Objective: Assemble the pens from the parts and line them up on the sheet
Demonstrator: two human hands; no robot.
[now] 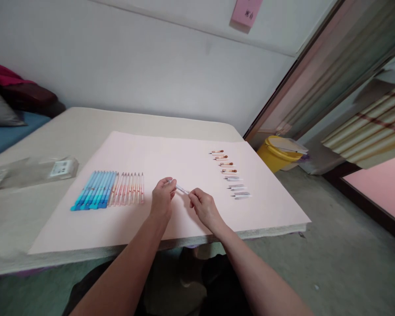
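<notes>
Between the fingertips of both hands: one slim pale pen (pixel 181 189), slanted, held just above a pale pink sheet (pixel 184 153). Left hand (pixel 163 197): thumb and fingers pinched together on the pen's far end. Right hand (pixel 205 207): fingers curled and narrowed on its near end; the tip itself is hidden by the grip.

Left of the left fingers, near: one row of clear-barrelled pens with reddish patterns (pixel 127 188), side by side, upper tips pointing away from the person. Farther left, beside these: one row of blue pens (pixel 95 188), packed close, shading to turquoise. Farther left again, off the sheet: one clear plastic bag (pixel 29 173) with a white printed label (pixel 60 168), lying on the table (pixel 85 118).

Right of the right fingers, well apart: one column of small pen parts. Upper four sets: brown-ended pieces (pixel 226 164), each with slender dark-tipped pieces beside it. Lower three sets: grey translucent pieces (pixel 241 193), similarly accompanied. Farther right, beyond the table: one yellow bucket (pixel 273 154).
</notes>
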